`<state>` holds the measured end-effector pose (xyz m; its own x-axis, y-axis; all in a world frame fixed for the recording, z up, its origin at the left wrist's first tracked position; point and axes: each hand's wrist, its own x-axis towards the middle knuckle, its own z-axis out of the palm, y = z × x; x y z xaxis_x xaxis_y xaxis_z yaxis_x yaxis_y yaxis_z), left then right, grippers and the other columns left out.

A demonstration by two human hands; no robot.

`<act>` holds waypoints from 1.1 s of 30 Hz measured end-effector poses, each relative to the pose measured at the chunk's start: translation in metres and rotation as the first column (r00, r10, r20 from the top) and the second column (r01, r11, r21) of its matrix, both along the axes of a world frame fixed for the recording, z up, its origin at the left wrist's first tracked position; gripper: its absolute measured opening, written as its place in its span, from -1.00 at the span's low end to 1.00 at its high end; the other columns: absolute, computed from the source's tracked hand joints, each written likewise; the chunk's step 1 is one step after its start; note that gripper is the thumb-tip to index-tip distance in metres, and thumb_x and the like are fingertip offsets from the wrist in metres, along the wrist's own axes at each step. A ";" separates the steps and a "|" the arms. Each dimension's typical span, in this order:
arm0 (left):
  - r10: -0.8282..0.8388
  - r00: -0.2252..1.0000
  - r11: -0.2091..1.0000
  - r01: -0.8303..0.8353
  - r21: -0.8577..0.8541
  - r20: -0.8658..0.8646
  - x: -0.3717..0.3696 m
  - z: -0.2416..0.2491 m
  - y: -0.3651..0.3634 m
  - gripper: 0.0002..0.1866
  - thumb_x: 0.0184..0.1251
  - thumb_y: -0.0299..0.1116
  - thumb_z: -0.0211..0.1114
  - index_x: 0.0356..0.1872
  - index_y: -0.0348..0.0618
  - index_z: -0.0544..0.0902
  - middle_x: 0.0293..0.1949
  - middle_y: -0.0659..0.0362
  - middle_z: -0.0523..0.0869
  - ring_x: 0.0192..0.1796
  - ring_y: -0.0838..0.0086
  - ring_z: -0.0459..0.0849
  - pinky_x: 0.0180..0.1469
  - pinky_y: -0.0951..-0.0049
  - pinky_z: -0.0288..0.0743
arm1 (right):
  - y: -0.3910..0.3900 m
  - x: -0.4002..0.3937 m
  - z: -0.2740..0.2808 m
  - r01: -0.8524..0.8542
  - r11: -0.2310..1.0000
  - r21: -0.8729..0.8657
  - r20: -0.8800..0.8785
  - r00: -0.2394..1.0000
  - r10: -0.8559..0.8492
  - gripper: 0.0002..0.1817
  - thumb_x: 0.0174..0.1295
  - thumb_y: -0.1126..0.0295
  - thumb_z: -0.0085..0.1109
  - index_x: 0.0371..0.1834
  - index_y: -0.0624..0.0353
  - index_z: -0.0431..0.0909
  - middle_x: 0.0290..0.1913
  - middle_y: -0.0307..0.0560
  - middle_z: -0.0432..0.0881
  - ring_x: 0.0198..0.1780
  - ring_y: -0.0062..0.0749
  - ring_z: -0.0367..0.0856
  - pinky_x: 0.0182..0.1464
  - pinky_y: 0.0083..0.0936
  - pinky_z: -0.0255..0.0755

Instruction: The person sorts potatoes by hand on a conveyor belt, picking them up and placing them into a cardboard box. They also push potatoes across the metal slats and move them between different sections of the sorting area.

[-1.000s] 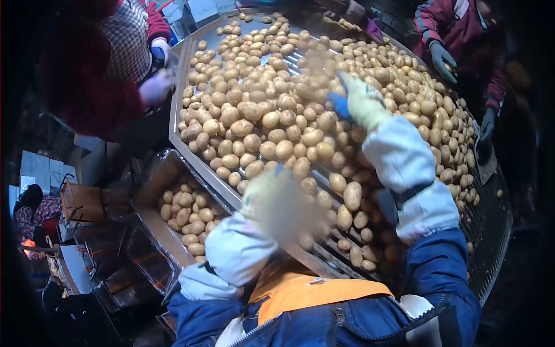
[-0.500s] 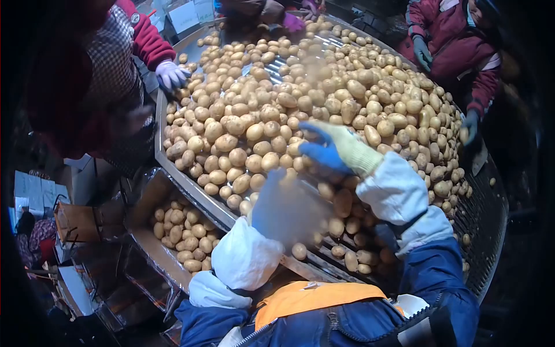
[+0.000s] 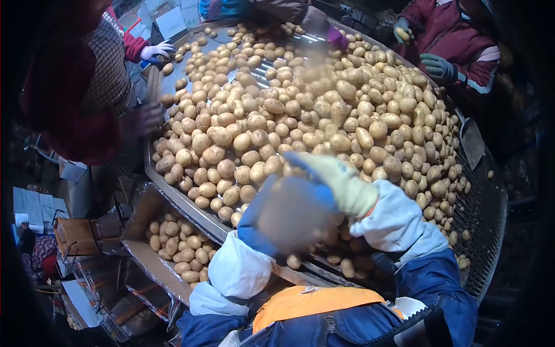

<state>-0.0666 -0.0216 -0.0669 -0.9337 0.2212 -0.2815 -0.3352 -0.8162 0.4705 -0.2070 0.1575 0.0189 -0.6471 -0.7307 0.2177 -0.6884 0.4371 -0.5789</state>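
Observation:
A large heap of potatoes [image 3: 243, 139] lies on the metal sorting table [image 3: 191, 205] in front of me. My right hand [image 3: 341, 185], in a cream glove with blue fingers, reaches over the near potatoes, its visible fingers stretched out. Close beside it is my left hand [image 3: 254, 222], in a blue glove, at the table's near edge. A blurred brownish patch covers the space between both hands and hides most of the left fingers, so I cannot tell what they hold. A few loose potatoes [image 3: 293, 262] lie on the slats just below the hands.
Below the table's left edge stands a lined cardboard box [image 3: 153, 263] part-filled with potatoes. Gloved co-workers' hands show at the left [image 3: 157, 52], top [image 3: 337, 38] and right [image 3: 437, 66]. A slotted grating [image 3: 483, 231] runs down the right side, near a flat metal plate [image 3: 473, 143].
My right hand has moved down and left toward my left hand. The right co-worker's hands have drawn back from the potatoes, one now holding a potato; the left co-worker's hand has shifted up-left.

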 end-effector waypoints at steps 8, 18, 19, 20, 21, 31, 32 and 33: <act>-0.105 0.994 0.949 0.099 0.300 0.005 -0.009 0.005 -0.002 -0.42 0.64 0.21 -0.02 0.39 0.03 0.48 0.21 0.11 0.60 0.21 0.17 0.52 0.22 -0.08 0.37 | 0.062 -0.198 -0.013 0.590 0.634 0.500 -0.287 0.804 -0.521 -0.22 0.32 0.00 0.37 0.58 -0.06 0.34 0.30 0.22 0.62 0.29 0.23 0.61 0.39 -0.05 0.46; -0.156 0.988 0.795 0.122 0.595 0.006 0.004 0.022 -0.016 -0.39 0.67 0.25 -0.09 0.47 0.11 0.43 0.30 0.18 0.55 0.39 0.19 0.48 0.36 -0.25 0.37 | 0.029 -0.049 0.013 0.405 0.864 -0.299 0.353 0.888 -0.294 -0.50 0.46 0.19 0.31 0.35 0.23 0.57 0.04 0.00 0.78 0.05 -0.41 0.75 0.13 -0.46 0.63; -0.147 0.989 0.797 0.116 0.592 0.004 0.007 0.034 -0.016 -0.39 0.67 0.25 -0.09 0.47 0.11 0.43 0.30 0.18 0.55 0.39 0.19 0.48 0.36 -0.25 0.37 | 0.017 -0.017 0.021 0.325 0.876 -0.356 0.409 0.897 -0.166 -0.52 0.48 0.22 0.30 0.35 0.23 0.57 -0.03 -0.09 0.79 -0.06 -0.38 0.76 0.03 -0.48 0.66; -0.108 0.992 0.833 0.053 0.550 0.067 0.011 0.052 -0.014 -0.42 0.65 0.21 -0.03 0.45 0.10 0.45 0.29 0.19 0.57 0.36 0.20 0.52 0.36 -0.28 0.39 | 0.006 0.018 0.037 0.357 0.904 -0.236 0.512 0.836 -0.197 -0.49 0.46 0.19 0.33 0.35 0.26 0.56 -0.10 -0.11 0.79 -0.15 -0.40 0.76 -0.08 -0.47 0.66; -0.061 0.990 0.864 -0.012 0.503 0.129 0.017 0.062 -0.013 -0.44 0.63 0.17 0.02 0.42 0.08 0.47 0.28 0.20 0.59 0.33 0.21 0.56 0.36 -0.32 0.41 | -0.006 0.048 0.051 0.297 0.941 -0.165 0.350 0.909 -0.225 -0.49 0.44 0.24 0.34 0.35 0.28 0.55 -0.13 -0.04 0.79 -0.22 -0.41 0.76 -0.17 -0.44 0.63; 0.363 0.912 0.772 -0.410 0.486 0.193 0.097 0.060 -0.042 -0.58 0.66 0.05 -0.01 0.21 0.01 0.56 0.11 0.00 0.66 0.10 0.11 0.68 0.13 -0.12 0.65 | -0.050 0.126 0.030 -0.051 0.997 -0.055 0.233 0.970 0.062 -0.46 0.34 0.17 0.39 0.31 0.20 0.61 0.15 0.17 0.74 0.16 0.05 0.72 0.23 -0.17 0.56; 0.420 0.879 0.719 -0.474 0.508 0.226 0.105 0.060 -0.048 -0.59 0.67 0.04 -0.02 0.18 0.01 0.57 0.09 -0.02 0.67 0.07 0.10 0.69 0.11 -0.09 0.67 | -0.053 0.132 0.034 -0.046 0.999 -0.022 0.217 0.975 0.050 -0.46 0.34 0.17 0.39 0.32 0.20 0.62 0.15 0.18 0.74 0.17 0.06 0.72 0.23 -0.17 0.56; 0.530 0.792 0.653 -0.609 0.449 0.304 0.114 0.076 -0.047 -0.64 0.64 0.00 0.03 0.17 0.04 0.58 0.06 0.01 0.67 0.08 0.07 0.69 0.04 -0.05 0.69 | -0.054 0.135 0.026 -0.071 0.997 -0.028 0.217 0.973 0.076 -0.46 0.34 0.17 0.39 0.32 0.20 0.62 0.15 0.18 0.74 0.17 0.06 0.72 0.23 -0.17 0.56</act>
<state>0.0471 -0.0690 0.0086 -0.8851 -0.1978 -0.4212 0.2504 -0.9654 -0.0729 -0.0722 0.1032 0.0451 -0.6253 -0.7749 0.0922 -0.5744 0.3770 -0.7266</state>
